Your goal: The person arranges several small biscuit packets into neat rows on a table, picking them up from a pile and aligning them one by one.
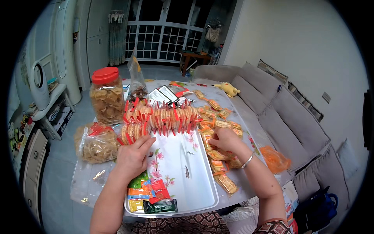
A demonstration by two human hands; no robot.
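A white floral tray (201, 187) lies before me. Across its far part stand rows of round crackers (172, 117) in clear wrappers with red edges. My left hand (133, 156) is over the tray's left side, fingers extended by the near end of the shorter cracker row; nothing shows in it. My right hand (229, 142) reaches past the tray's right rim, its bent fingertips at a yellow snack packet (207, 137) in a loose heap. Its grip is partly hidden. Small colourful wrapped snacks (150, 191) and a dark green packet (160, 206) lie in the tray's near left corner.
A red-lidded jar of chips (107, 96) and a tied bag of chips (98, 143) stand left of the tray. Behind the crackers are a clear bag (137, 79) and printed cards (163, 95). An orange plastic bag (274, 159) lies towards the grey sofa (271, 111).
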